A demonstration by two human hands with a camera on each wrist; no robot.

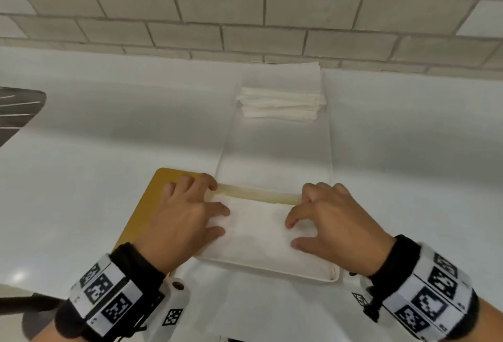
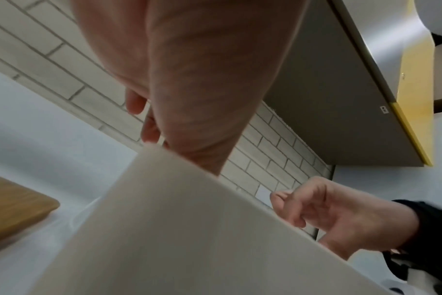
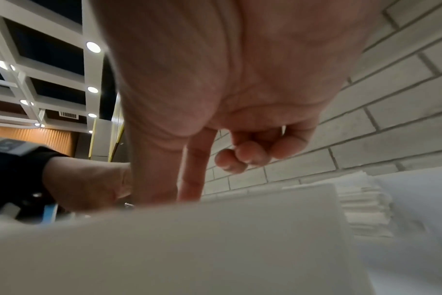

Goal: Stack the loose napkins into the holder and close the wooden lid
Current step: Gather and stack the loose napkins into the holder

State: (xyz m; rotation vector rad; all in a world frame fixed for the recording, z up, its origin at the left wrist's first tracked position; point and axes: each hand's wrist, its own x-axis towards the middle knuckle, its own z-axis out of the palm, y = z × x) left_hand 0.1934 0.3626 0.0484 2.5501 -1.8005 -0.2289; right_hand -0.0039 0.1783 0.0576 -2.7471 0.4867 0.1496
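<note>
On the worktop we have the holder at 6 o'clock, with napkins in it. The wooden lid lies at its 9 o'clock, and the loose stack waits at 12. Our left hand presses flat; our right hand presses with curled fingertips, grasping nothing. Best to square edges evenly before adding more. Only the right wrist view shows the curled fingers from beneath.

**Hidden and cut off**

My left hand covers the holder left edge and part of the wooden lid. Left fingertips drop behind the holder wall in wrist view. Napkin stack count unreadable. Dark object cut off at left edge.
</note>
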